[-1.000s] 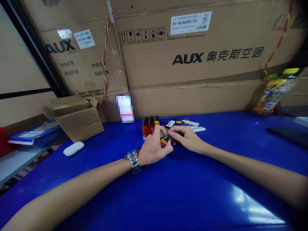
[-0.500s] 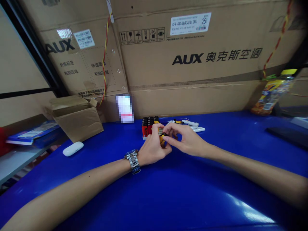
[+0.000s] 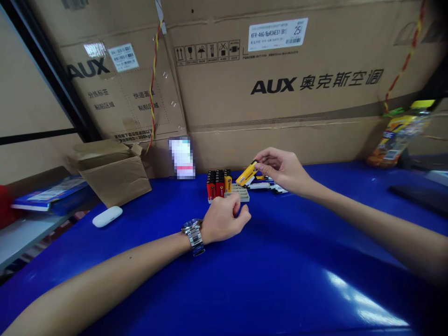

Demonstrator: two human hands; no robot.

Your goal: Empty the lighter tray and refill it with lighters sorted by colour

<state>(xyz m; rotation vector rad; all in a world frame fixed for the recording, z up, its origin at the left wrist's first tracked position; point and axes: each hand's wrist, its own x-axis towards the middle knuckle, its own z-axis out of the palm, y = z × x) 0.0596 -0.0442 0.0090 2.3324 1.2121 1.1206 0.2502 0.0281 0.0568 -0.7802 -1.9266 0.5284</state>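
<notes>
Yellow lighter (image 3: 247,174) pinched in R fingers (image 3: 262,158).

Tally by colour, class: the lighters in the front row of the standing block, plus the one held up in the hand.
Red lighters: 2
Yellow lighters: 2 (one standing, one held in the right hand)
Total: 4
</notes>
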